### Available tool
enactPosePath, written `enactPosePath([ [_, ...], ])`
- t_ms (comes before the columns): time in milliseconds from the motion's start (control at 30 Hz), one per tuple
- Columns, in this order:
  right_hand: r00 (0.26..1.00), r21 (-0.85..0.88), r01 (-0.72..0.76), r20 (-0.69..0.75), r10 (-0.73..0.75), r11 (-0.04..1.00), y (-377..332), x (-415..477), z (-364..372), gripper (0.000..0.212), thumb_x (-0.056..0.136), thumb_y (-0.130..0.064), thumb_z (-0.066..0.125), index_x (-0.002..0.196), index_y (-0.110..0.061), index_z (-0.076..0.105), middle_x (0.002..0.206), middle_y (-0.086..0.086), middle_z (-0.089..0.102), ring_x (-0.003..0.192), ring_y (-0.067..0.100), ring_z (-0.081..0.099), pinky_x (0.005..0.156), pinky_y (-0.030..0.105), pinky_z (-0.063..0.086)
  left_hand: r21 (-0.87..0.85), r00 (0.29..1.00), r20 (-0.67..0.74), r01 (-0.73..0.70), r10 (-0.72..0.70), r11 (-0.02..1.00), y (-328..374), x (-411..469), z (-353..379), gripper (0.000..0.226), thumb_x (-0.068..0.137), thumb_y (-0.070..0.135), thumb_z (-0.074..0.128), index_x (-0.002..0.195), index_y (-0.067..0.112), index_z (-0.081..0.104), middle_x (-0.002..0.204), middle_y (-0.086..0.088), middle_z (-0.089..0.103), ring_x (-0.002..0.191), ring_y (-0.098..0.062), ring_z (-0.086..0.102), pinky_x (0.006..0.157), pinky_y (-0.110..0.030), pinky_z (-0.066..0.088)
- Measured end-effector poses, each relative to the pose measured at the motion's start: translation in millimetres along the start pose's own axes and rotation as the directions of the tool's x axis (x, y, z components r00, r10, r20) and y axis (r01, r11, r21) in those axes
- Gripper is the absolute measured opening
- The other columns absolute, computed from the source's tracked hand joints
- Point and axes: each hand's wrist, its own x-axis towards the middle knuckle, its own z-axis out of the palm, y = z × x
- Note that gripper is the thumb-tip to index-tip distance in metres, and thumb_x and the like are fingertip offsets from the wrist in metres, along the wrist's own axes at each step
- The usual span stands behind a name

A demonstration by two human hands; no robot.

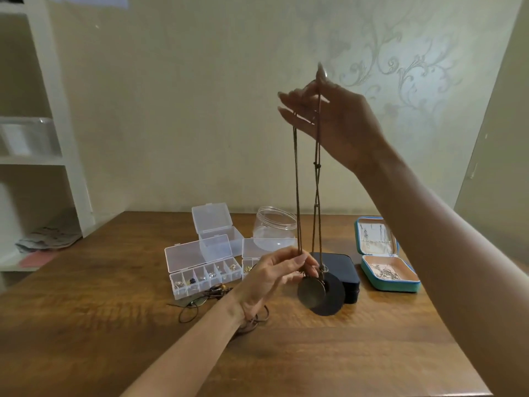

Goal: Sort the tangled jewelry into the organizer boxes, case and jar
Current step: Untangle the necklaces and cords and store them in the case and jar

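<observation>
Over the wooden table (pixel 372 353), your right hand (pixel 340 124) is raised high and holds the top of the brown cord necklace (pixel 297 196), whose strands hang straight down. Your left hand (pixel 274 279), lower, pinches those strands just above the two round pendant discs (pixel 320 293), which hang in front of the black case (pixel 343 270). Behind stand the clear organizer boxes (pixel 200 270), lids up, the open teal case (pixel 386 262) and the jar (pixel 274 227). A small tangle of cords (pixel 206 296) lies beside your left wrist.

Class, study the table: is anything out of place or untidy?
Yes: a tangle of dark cords lies loose on the table in front of the divided box, in no container.
</observation>
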Motion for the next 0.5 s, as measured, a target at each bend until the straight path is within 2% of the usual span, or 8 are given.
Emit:
enactPosePath([
  [100, 0.998, 0.067, 0.054, -0.021, -0.052, 0.996, -7, 2, -3, 0.029, 0.099, -0.023, 0.044, 0.076, -0.007, 0.054, 0.080, 0.006, 0.061, 0.104, 0.025, 0.061, 0.103, 0.045, 0.045, -0.283, 0.999, -0.040, -0.046, 0.036, 0.958, -2, -7, -5, 0.026, 0.080, 0.043, 0.068, 0.073, 0.018, 0.066, 0.084, -0.001, 0.063, 0.096, -0.016, 0.060, 0.090, -0.030, 0.047],
  [167, 0.990, 0.138, 0.106, -0.111, -0.091, 0.985, -13, 4, -7, 0.030, 0.098, -0.020, 0.047, 0.073, -0.007, 0.055, 0.075, 0.006, 0.060, 0.095, 0.024, 0.063, 0.099, 0.043, 0.048, -0.470, 0.996, -0.072, -0.084, 0.057, 0.878, -1, -14, -6, 0.034, 0.066, 0.048, 0.079, 0.063, 0.020, 0.060, 0.076, 0.001, 0.060, 0.087, -0.013, 0.062, 0.083, -0.031, 0.051],
  [233, 0.965, 0.243, 0.161, -0.244, -0.101, 0.956, -15, 6, -17, 0.032, 0.097, -0.016, 0.049, 0.068, -0.007, 0.058, 0.068, 0.005, 0.060, 0.080, 0.021, 0.065, 0.087, 0.036, 0.054, -0.613, 0.989, -0.130, -0.138, 0.073, 0.778, -1, -20, -8, 0.036, 0.058, 0.043, 0.086, 0.059, 0.020, 0.059, 0.073, 0.001, 0.062, 0.086, -0.014, 0.064, 0.087, -0.038, 0.049],
  [333, 0.910, 0.270, 0.159, -0.414, -0.035, 0.950, -3, 3, -39, 0.033, 0.096, -0.020, 0.052, 0.066, -0.010, 0.061, 0.061, 0.000, 0.060, 0.064, 0.013, 0.064, 0.066, 0.023, 0.051, -0.708, 0.967, -0.242, -0.235, 0.084, 0.666, 2, -28, -9, 0.038, 0.053, 0.034, 0.090, 0.065, 0.015, 0.060, 0.082, -0.004, 0.067, 0.103, -0.024, 0.065, 0.096, -0.048, 0.041],
  [400, 0.859, 0.201, 0.095, -0.512, 0.022, 0.975, 10, -3, -54, 0.028, 0.094, -0.024, 0.057, 0.070, -0.013, 0.068, 0.061, -0.004, 0.057, 0.056, 0.006, 0.058, 0.059, 0.017, 0.045, -0.755, 0.962, -0.249, -0.264, 0.109, 0.600, 2, -30, -5, 0.030, 0.061, 0.028, 0.087, 0.064, 0.014, 0.061, 0.081, -0.005, 0.068, 0.108, -0.030, 0.063, 0.102, -0.057, 0.035],
  [433, 0.833, 0.164, 0.055, -0.551, 0.045, 0.985, 16, -5, -60, 0.025, 0.092, -0.025, 0.060, 0.072, -0.015, 0.072, 0.062, -0.006, 0.056, 0.055, 0.004, 0.055, 0.058, 0.015, 0.044, -0.784, 0.965, -0.234, -0.257, 0.115, 0.565, 3, -31, -3, 0.027, 0.067, 0.026, 0.083, 0.063, 0.014, 0.060, 0.079, -0.005, 0.067, 0.105, -0.029, 0.065, 0.102, -0.060, 0.036],
  [500, 0.817, 0.124, -0.008, -0.572, 0.078, 0.992, 26, -11, -67, 0.020, 0.089, -0.026, 0.063, 0.075, -0.017, 0.074, 0.070, -0.005, 0.058, 0.061, 0.004, 0.055, 0.062, 0.016, 0.047, -0.851, 0.978, -0.203, -0.205, 0.057, 0.483, 5, -33, -2, 0.026, 0.067, 0.018, 0.083, 0.066, 0.010, 0.058, 0.073, -0.006, 0.062, 0.089, -0.028, 0.068, 0.084, -0.052, 0.053],
])
